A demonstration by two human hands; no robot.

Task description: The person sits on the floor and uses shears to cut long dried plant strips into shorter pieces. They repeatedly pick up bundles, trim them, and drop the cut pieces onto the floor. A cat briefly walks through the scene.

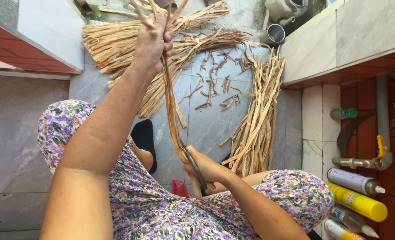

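Floral cloth in purple covers both knees (pixel 295 195) at the bottom of the view, and a small red thing (pixel 179 187) shows between them. Just above, the right hand (pixel 204 169) is closed around a dark-handled tool (pixel 196 171) — its blade end meets the lower end of a strip (pixel 171 106) of dried, tan fibre. That strip runs taut upward to the left hand (pixel 152 42), which is raised on an outstretched arm and clenched in a fist around the strip's upper part, loose ends fanning out above the knuckles. A foot in a black sock (pixel 144 138) rests on the grey tile floor (pixel 24 133) beneath the arm.

Right of the strip lies a long bundle (pixel 257 120) of the same fibre, and short scraps (pixel 217 84) are scattered on the tiles between. Farther off, larger sheaves (pixel 126 42) lie piled across the floor, with a metal cup (pixel 275 33) near their far end.

Along the right wall — well apart from the hands — stand a yellow can (pixel 357 202), a pale can (pixel 353 181) and a metal pipe (pixel 382 115).
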